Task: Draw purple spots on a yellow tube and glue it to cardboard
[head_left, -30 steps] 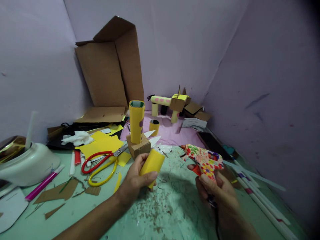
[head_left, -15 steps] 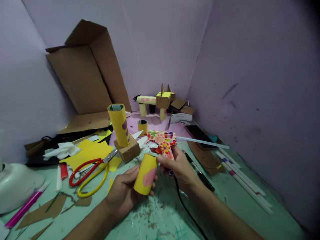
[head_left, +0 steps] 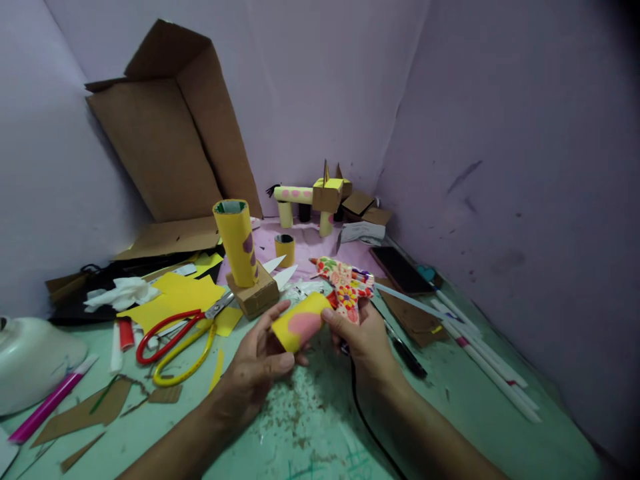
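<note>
A short yellow tube with a pink spot [head_left: 303, 323] lies tilted between my hands. My left hand [head_left: 253, 363] cradles its left end, fingers curled behind it and the thumb stretched out below. My right hand [head_left: 367, 340] is closed around a glue gun in a flowered cover [head_left: 345, 283]; its thumb also presses the tube's right end. A pale glue stick [head_left: 407, 298] sticks out of the gun's back, and its black cord [head_left: 363, 410] runs down toward me. Beyond the hands, a taller yellow tube with purple spots [head_left: 237, 243] stands on a small cardboard box [head_left: 255, 297].
Red-and-yellow-handled scissors [head_left: 180, 350] lie left, near yellow paper [head_left: 175, 300]. A spotted cardboard animal [head_left: 327, 197] and short yellow tube [head_left: 285, 251] stand behind. At right are a phone [head_left: 403, 270], black pen [head_left: 407, 353] and several glue sticks [head_left: 493, 370]. A large cardboard box [head_left: 165, 147] leans left.
The yellow tube has turned from nearly upright to slanting sideways. My left thumb has come off its side, and the glue gun has shifted right and slightly down.
</note>
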Demonstrator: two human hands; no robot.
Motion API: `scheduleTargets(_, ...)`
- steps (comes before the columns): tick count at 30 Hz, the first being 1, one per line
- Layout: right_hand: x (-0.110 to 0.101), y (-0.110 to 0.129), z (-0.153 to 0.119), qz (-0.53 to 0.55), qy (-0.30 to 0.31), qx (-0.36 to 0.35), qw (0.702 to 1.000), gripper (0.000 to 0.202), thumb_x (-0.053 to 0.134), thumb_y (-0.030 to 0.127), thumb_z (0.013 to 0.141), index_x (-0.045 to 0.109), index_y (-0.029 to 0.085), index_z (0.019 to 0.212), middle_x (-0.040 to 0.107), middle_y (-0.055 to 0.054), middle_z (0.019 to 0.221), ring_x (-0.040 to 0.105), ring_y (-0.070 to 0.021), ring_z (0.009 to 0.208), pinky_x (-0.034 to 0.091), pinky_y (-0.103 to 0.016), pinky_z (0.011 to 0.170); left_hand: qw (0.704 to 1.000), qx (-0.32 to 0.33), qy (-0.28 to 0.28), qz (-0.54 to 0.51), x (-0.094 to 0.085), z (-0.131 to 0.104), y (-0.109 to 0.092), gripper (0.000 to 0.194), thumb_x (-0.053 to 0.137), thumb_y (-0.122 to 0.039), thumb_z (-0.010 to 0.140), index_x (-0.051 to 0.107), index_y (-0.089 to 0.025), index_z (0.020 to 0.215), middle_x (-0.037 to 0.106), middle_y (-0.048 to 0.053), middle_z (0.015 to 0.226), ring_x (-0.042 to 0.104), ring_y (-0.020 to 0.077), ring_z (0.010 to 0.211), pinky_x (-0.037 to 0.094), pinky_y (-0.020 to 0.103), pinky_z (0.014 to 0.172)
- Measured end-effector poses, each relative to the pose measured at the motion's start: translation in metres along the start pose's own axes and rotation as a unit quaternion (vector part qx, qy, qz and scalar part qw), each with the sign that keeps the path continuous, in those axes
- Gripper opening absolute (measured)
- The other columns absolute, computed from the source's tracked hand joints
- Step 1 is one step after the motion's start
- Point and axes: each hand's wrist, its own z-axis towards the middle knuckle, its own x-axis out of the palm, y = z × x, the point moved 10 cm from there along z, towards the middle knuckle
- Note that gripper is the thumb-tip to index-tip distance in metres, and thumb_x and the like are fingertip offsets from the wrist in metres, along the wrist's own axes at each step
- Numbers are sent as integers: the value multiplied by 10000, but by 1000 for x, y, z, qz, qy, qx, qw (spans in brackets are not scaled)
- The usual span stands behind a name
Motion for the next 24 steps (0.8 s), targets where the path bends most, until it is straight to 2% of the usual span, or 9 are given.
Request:
scheduleTargets(3,-2,-8,-3,30,-15,22,999,449,820,354,547,532,189,850,528,90,507,410,-64,363,357,-176,312,995,87,-18,38,-3,3,-13,761,842,-185,524,540,-197,1223,667,71,1047,629,198,862,523,278,733)
scheduleTargets(6,8,-17,-12,42,6,60,997,437,827,383,548,530,188,802,515,87,465,419,-68,365,360,-170,320,992,105,-45,57,-7,5,-15,690,842,-222,538,560,-169,1166,681,96,1083,624,256,993,494,324,856)
scheduleTargets(9,16,-20,-18,24,32,79,996,421,826,396,551,538,178,767,534,70,449,418,-67,357,344,-166,317,984,118,-84,100,-17,2,-22,655,850,-265,532,574,-172,1119,702,79,1014,637,258,951,489,328,833)
scheduleTargets(11,13,-17,-17,5,30,73,997,410,822,405,550,569,158,756,555,48,446,417,-67,350,327,-169,316,975,137,-75,160,-16,-1,-32,609,830,-306,556,583,-173,1096,701,70,973,639,252,905,492,331,794)
scheduleTargets(13,1,-10,-11,-14,1,48,999,409,814,409,561,631,120,785,567,30,442,419,-67,351,317,-171,324,952,153,-59,257,-11,-5,-43,505,786,-336,598,604,-167,1038,681,61,914,629,241,849,490,331,736)
scheduleTargets(15,-15,-2,-5,-23,-40,15,999,440,810,404,570,683,93,853,571,26,449,425,-64,359,308,-166,333,914,173,-56,362,-6,-8,-52,400,748,-347,616,621,-160,946,635,48,862,602,223,792,475,323,673)
scheduleTargets(17,-22,3,-1,-24,-46,-4,999,454,818,394,571,701,97,894,570,30,452,427,-60,358,297,-159,334,875,195,-52,439,1,-11,-58,329,723,-335,621,621,-162,881,596,38,844,573,210,772,460,322,656)
scheduleTargets(20,-14,0,-3,-16,-6,11,1000,482,837,385,545,705,105,913,558,36,438,416,-60,345,291,-161,321,841,208,-30,498,12,-13,-57,241,686,-277,643,608,-171,845,572,30,838,558,201,779,456,334,685)
scheduleTargets(24,9,-10,-13,-20,58,48,997,573,867,389,485,698,87,942,562,32,431,408,-63,339,314,-169,311,823,205,-4,529,20,-15,-51,171,642,-213,679,619,-184,846,569,32,858,566,201,804,461,350,722)
